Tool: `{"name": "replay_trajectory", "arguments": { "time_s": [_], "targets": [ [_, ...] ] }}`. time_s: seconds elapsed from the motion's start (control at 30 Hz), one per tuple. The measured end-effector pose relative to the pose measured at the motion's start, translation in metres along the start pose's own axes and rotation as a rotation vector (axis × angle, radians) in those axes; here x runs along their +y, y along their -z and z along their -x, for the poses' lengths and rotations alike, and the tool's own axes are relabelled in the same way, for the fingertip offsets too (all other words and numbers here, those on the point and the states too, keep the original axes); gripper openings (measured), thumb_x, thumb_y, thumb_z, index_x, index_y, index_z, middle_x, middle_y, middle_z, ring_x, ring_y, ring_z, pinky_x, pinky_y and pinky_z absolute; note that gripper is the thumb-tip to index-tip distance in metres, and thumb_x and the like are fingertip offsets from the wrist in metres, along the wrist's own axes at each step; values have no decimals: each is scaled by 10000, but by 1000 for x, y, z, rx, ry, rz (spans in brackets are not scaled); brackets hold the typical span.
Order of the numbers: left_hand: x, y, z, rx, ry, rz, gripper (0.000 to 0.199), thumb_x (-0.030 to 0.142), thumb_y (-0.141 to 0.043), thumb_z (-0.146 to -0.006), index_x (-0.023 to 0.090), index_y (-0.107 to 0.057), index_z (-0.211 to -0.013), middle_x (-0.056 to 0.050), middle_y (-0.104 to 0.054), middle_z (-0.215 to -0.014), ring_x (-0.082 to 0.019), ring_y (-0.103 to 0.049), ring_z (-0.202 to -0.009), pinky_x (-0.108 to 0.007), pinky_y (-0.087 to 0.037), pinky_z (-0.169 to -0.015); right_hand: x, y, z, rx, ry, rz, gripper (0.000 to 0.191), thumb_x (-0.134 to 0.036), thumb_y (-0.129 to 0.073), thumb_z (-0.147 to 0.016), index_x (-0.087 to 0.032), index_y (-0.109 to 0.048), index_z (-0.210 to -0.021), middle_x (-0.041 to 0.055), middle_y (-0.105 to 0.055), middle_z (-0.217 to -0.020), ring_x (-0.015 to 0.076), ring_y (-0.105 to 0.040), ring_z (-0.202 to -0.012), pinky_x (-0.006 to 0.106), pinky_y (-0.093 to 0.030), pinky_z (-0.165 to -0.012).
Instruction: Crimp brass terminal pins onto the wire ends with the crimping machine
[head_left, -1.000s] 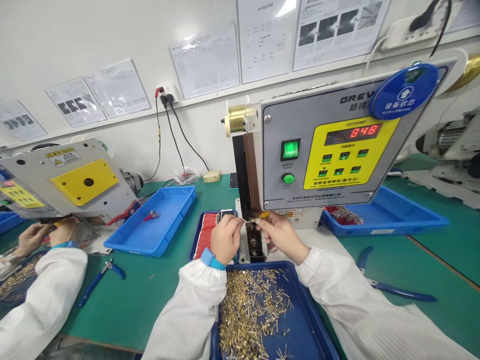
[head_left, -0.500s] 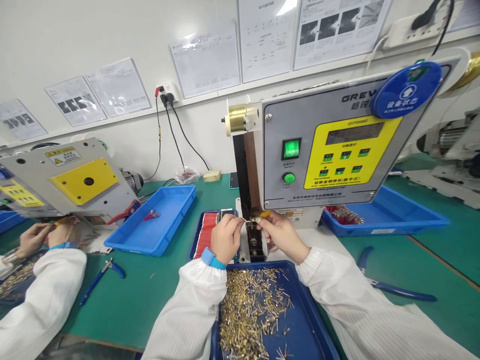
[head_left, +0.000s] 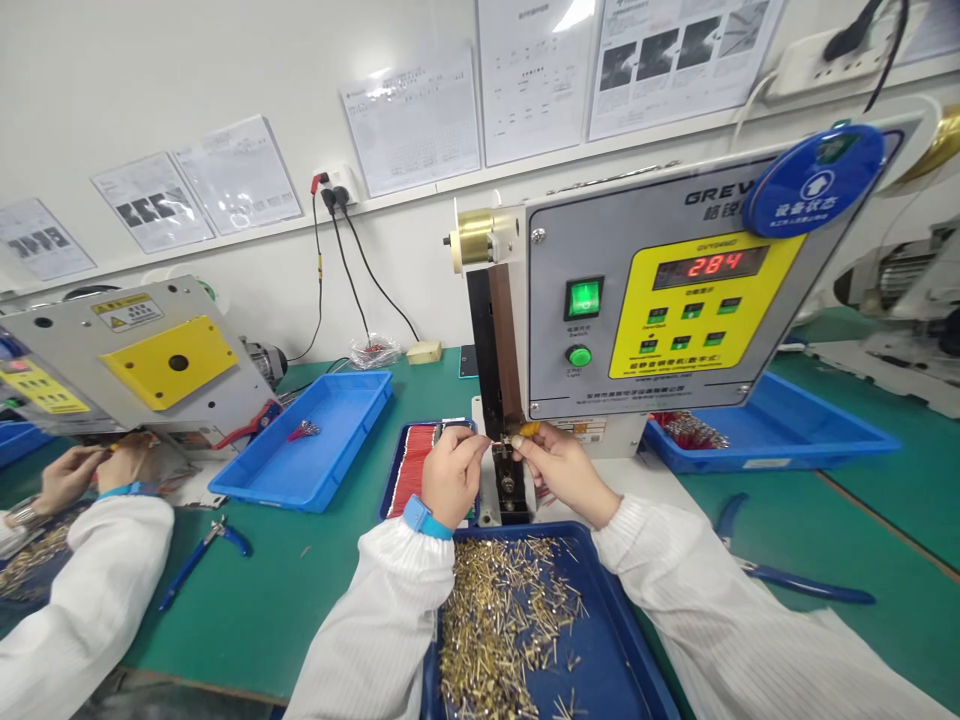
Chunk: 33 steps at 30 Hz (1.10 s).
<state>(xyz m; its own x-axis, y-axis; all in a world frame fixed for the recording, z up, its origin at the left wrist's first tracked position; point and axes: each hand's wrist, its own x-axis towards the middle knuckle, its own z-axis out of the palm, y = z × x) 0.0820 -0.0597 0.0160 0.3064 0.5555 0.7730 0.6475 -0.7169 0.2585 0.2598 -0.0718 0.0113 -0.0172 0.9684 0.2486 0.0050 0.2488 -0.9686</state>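
My left hand (head_left: 452,474) is pinched closed at the left side of the press head of a grey machine (head_left: 577,230); what its fingertips hold is too small to make out. From the right, my right hand (head_left: 564,470) pinches at the same spot, its fingers closed round something small beside a yellow-orange piece (head_left: 529,429). The fingertips of both hands nearly meet above the black tooling (head_left: 510,486). Below them lies a dark blue tray (head_left: 626,640) with many small brass-coloured pins (head_left: 495,620). Red wires (head_left: 414,470) fill a tray behind my left hand.
Light blue trays stand left (head_left: 300,450) and right (head_left: 787,420). Blue-handled cutters lie at left (head_left: 202,565) and pliers at right (head_left: 806,583). At the far left, a co-worker's hands (head_left: 71,480) are at another machine (head_left: 127,350).
The machine's display, dark before, now shows red digits reading 284. Both my hands stay in nearly the same place.
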Motion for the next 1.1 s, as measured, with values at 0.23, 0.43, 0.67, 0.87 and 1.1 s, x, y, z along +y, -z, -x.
{"name": "replay_trajectory", "arguments": {
  "time_s": [0.23, 0.43, 0.67, 0.87, 1.1],
  "targets": [
    [-2, -3, 1, -9, 3, 24, 233, 232, -433, -947, 166, -656, -963, -63, -579, -941, -110, -573, -888, -221, -496, -785, 4, 0, -1, 8, 14, 44, 288, -491, -582, -789, -210, -521, -778, 2, -572, -677, 119, -430, -406, 236, -383, -345],
    [-2, -3, 1, -11, 2, 33, 228, 227, -437, -946, 166, -655, -966, -58, -582, -935, -111, -570, -882, -221, -491, -784, 5, 0, -1, 4, 17, 32, 278, -478, -591, -787, -207, -528, -782, 4, -579, -682, 118, -421, -408, 230, -376, -337],
    [-3, -2, 2, -19, 4, 22, 224, 239, -446, -948, 175, -659, -970, -51, -590, -923, -103, -580, -868, -208, -489, -775, 5, 1, -1, 1, 22, 24, 276, -471, -589, -788, -204, -522, -775, 1, -573, -673, 113, -416, -408, 226, -380, -338],
    [-3, -2, 2, -7, 22, 81, 178, 219, -465, -941, 170, -633, -972, -40, -608, -932, -100, -587, -872, -209, -489, -799, 3, 1, 0, 5, 29, 36, 284, -476, -590, -789, -200, -523, -773, 7, -578, -679, 114, -422, -412, 229, -391, -340],
    [-2, -1, 1, 7, 5, 60, 190, 211, -449, -946, 168, -634, -949, -41, -600, -919, -94, -582, -860, -201, -484, -783, 3, 1, 0, 6, 15, 22, 297, -488, -593, -781, -201, -520, -776, 5, -577, -681, 110, -411, -403, 229, -385, -334]
  ]
}}
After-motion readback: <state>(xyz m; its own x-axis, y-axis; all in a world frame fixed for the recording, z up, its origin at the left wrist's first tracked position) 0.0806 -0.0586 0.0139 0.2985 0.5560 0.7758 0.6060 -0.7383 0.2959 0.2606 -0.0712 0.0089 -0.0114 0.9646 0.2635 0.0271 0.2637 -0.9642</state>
